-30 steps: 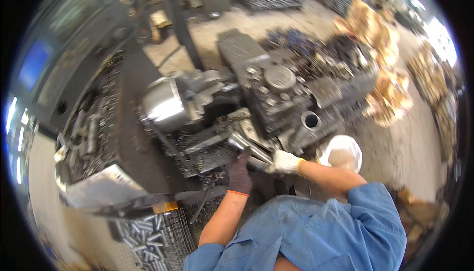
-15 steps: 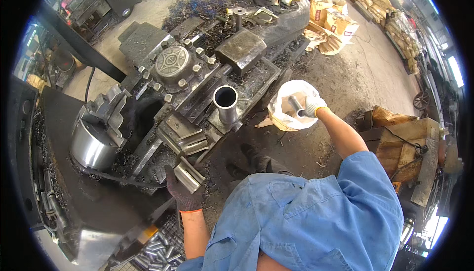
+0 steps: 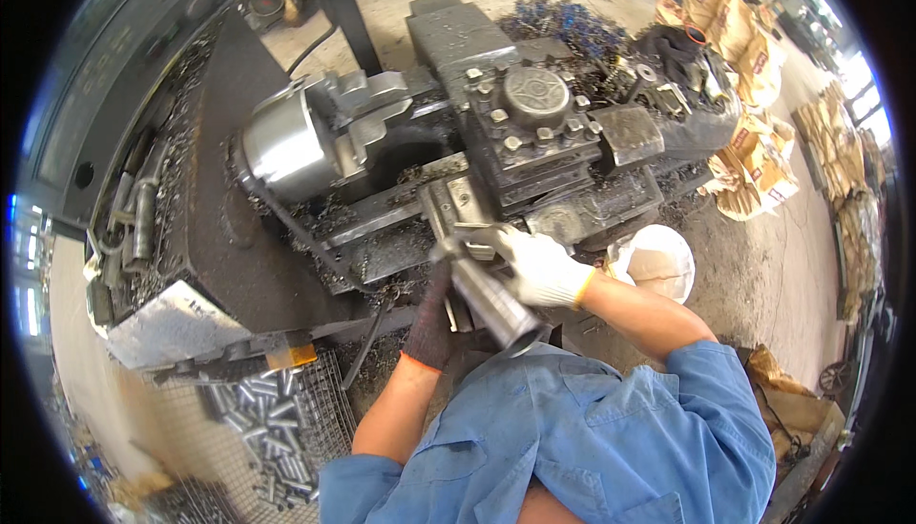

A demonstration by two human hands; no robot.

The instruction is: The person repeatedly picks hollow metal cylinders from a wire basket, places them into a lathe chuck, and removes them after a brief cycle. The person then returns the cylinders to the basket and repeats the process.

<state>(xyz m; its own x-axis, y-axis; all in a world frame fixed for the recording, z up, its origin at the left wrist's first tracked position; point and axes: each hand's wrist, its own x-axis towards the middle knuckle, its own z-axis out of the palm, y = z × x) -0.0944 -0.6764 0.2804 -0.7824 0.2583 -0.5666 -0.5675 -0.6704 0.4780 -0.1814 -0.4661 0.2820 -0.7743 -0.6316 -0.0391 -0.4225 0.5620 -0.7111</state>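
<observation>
- The machine (image 3: 487, 142) fills the space ahead of both hands, its shiny drum (image 3: 291, 147) ahead and to the left of the grip; forearms are probably best held clear of its hard edges.
- The wire basket (image 3: 348, 402), holding short metal pieces (image 3: 277, 438), sits left of the grip and nearer the body.
- The white bucket (image 3: 689, 274) stands right of the grip, beyond the right forearm.
- The right hand (image 3: 539, 266), white-gloved, lies along the tube's right side, fingers curled near its far end; the left hand (image 3: 429, 328), dark-gloved, is partly hidden at its left. I cannot tell how firmly either closes. Steadying from both sides — weight shared, near end not sagging — seems the sound way.
- The metal tube (image 3: 491, 300) is between the hands, its long axis slanting from far left to near right; its open mouth points rightward and back toward the body — the far end is blurred.
- A narrow metal strip (image 3: 456, 312) shows between left hand and tube.
</observation>
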